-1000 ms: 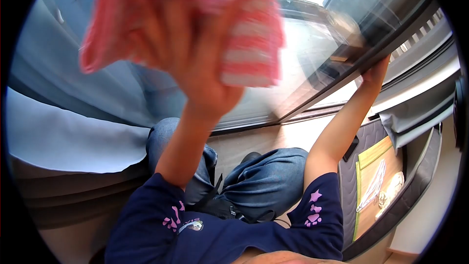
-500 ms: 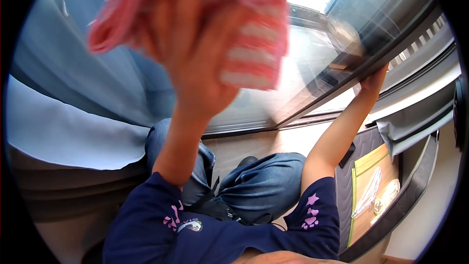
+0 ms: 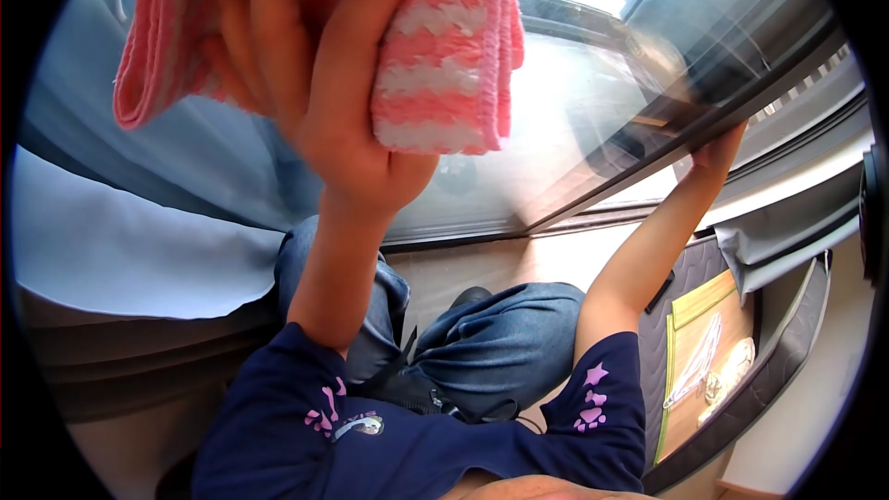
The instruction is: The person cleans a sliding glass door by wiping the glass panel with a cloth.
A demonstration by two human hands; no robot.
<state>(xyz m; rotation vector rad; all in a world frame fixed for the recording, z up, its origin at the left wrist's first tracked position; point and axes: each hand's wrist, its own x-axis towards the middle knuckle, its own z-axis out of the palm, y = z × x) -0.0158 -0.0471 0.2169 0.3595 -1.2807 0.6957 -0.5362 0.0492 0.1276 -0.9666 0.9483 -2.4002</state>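
Fingers point(image 3: 278, 46) of the L hand point(image 3: 356, 134) are partly spread & bent a little, w/ a folded cloth point(image 3: 435, 65) held against them. Cloth's pink & white, striped, pink-edged; it's up top in the view, in front of the glass pane point(image 3: 565, 93), part of it cut off by the frame's top. Can't tell if it touches the glass.

R hand point(image 3: 718, 148) is up at the R, at the dark edge strip point(image 3: 639, 162) of the pane; its fingers are mostly hidden, so can't tell how far they're open or how firm the hold is.

Pale blue-grey curtain point(image 3: 139, 255) hangs at the L, next to the knee. Person's in a navy T-shirt point(image 3: 417, 454) w/ pink prints on the sleeves, & blue jeans point(image 3: 509, 343), legs bent, on a light floor point(image 3: 463, 268). Black bag w/ straps point(image 3: 398, 391) lies at the lap; tip of a dark shoe point(image 3: 472, 295) shows btwn the legs.

Down R, near the R arm: a grey quilted bin point(image 3: 657, 343). In it, a tan flat piece point(image 3: 681, 421) w/ yellow-green trim, plus bundled white cords point(image 3: 736, 366) on top. Grey fabric point(image 3: 787, 245) hangs just above the bin.
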